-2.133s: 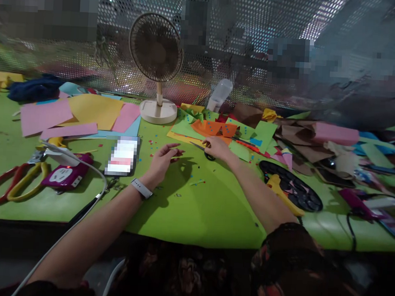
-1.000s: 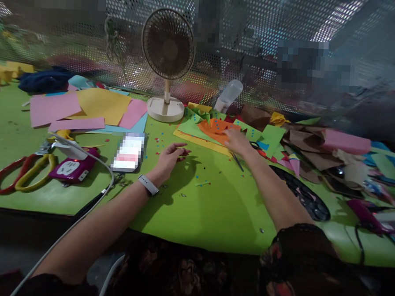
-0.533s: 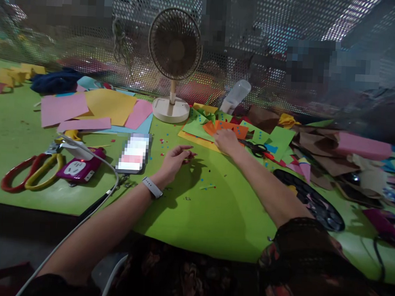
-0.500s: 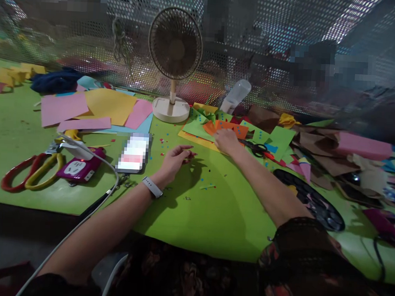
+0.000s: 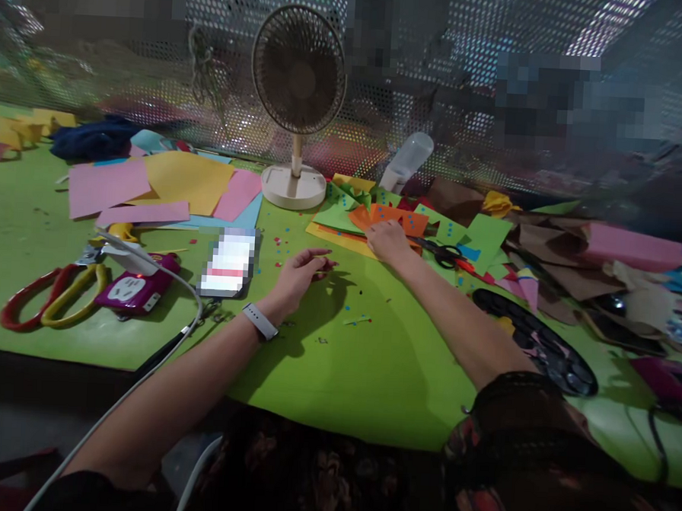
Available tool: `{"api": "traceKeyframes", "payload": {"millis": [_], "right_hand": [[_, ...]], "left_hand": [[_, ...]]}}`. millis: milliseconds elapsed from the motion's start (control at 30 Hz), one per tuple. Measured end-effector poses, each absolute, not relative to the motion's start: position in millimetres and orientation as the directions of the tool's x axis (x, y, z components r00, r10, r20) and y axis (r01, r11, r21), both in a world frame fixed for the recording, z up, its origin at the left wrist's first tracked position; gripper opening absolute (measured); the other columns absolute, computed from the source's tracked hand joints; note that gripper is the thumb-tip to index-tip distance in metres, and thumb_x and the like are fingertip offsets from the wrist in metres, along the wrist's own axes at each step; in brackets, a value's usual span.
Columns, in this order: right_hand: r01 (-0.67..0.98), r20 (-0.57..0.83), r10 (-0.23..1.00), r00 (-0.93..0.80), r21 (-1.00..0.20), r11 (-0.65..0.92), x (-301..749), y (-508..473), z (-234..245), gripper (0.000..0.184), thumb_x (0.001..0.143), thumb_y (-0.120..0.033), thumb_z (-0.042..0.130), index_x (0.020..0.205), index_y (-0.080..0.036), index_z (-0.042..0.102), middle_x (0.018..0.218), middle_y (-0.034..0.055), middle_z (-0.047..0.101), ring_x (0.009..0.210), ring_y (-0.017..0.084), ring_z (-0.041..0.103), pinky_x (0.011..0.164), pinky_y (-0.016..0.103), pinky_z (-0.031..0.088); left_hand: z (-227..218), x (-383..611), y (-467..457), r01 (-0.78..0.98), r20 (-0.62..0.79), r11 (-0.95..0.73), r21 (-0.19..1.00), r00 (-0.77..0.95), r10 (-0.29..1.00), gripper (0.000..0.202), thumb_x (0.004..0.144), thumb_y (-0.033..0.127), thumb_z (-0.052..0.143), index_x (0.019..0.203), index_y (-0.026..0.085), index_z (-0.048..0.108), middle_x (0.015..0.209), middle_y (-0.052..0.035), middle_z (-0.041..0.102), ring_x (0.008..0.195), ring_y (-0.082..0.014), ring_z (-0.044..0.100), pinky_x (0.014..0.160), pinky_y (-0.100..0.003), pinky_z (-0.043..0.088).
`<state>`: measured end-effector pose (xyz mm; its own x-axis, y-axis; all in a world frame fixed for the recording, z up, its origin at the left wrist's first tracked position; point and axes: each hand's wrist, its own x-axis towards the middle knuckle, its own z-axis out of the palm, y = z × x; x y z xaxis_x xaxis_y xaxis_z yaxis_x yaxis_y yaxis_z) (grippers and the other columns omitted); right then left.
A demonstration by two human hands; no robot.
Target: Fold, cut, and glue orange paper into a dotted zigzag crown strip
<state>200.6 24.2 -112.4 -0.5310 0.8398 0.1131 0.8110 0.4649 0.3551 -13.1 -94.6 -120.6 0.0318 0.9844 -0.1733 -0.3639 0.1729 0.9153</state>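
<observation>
My right hand (image 5: 388, 241) reaches to the paper pile at the back, its fingers bent down on a piece of orange paper (image 5: 403, 219) with blue dots. They look closed on its near edge, though the fingertips are hidden. Under and around it lie green paper sheets (image 5: 337, 217) with blue dots and a yellow sheet (image 5: 347, 244). Black-handled scissors (image 5: 448, 255) lie just right of that hand. My left hand (image 5: 301, 278), with a pale watch band on the wrist, hovers low over the green table, fingers loosely bent and apart, holding nothing.
A fan (image 5: 293, 184) stands at the back before a perforated metal screen. Left are a phone (image 5: 229, 263), a purple power socket (image 5: 136, 289) with a white cable, and large red-and-yellow-handled shears (image 5: 30, 300). A black tray (image 5: 575, 371) and brown paper scraps (image 5: 552, 251) lie right.
The view has shifted very slightly. Both hands keep nearly the same places, the right one still at the orange paper.
</observation>
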Motion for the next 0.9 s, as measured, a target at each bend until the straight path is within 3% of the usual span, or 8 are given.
{"api": "traceKeyframes", "payload": {"millis": [233,433,667,900], "right_hand": [[0.837,0.174,0.846,-0.505,0.34,0.43,206,30,-116,0.032,0.092,-0.008,0.04,0.097,-0.009,0.072,0.096,0.0168,0.071,0.095,0.027,0.059,0.081,0.038,0.038],[0.907,0.275,0.872,-0.405,0.24,0.346,210,36,-113,0.03,0.096,-0.016,0.043,0.092,-0.013,0.073,0.09,0.0155,0.072,0.09,0.026,0.062,0.077,0.037,0.041],[0.961,0.401,0.876,-0.266,0.037,0.275,217,46,-112,0.037,0.099,-0.039,0.044,0.087,-0.019,0.072,0.087,0.0123,0.071,0.081,0.023,0.062,0.072,0.035,0.042],[0.959,0.439,0.893,-0.1,-0.196,0.204,218,51,-106,0.063,0.097,-0.064,0.029,0.072,-0.019,0.066,0.067,0.0082,0.064,0.063,0.02,0.055,0.059,0.032,0.037]], "left_hand": [[-121,-13,-95,-0.368,-0.177,0.172,0.914,0.021,0.984,0.014,0.084,0.016,0.063,0.095,0.015,0.071,0.085,-0.0065,0.074,0.079,-0.013,0.068,0.076,-0.027,0.049],[-120,-13,-95,-0.368,-0.178,0.173,0.914,0.019,0.984,0.012,0.086,0.015,0.062,0.094,0.016,0.071,0.084,-0.0058,0.074,0.077,-0.0122,0.067,0.075,-0.027,0.05],[-121,-14,-94,-0.36,-0.169,0.167,0.918,0.027,0.985,0.012,0.085,0.016,0.063,0.095,0.016,0.071,0.086,-0.0064,0.074,0.079,-0.0126,0.067,0.076,-0.027,0.05],[-122,-14,-95,-0.356,-0.156,0.156,0.921,0.031,0.987,0.014,0.083,0.019,0.065,0.095,0.016,0.071,0.087,-0.007,0.074,0.079,-0.0132,0.067,0.077,-0.028,0.05]]}}
